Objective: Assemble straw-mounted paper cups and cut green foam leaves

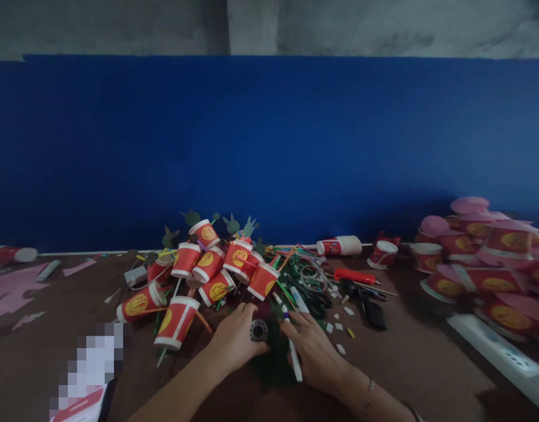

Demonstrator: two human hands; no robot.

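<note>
My left hand is curved around a small grey ring-shaped roll, its thumb and fingers apart on either side; whether the fingers touch it is unclear. In my right hand lies a white marker with a purple band, pointing down toward me. Dark green paper lies on the table between the hands. Just beyond my left hand stands a heap of red paper cups with yellow emblems, straws and green leaf-like cutouts.
A red cutter, black scissors and paper scraps lie beyond my right hand. More cups with pink paper and a white power strip are at right. Pink paper is at left. A blue wall rises behind.
</note>
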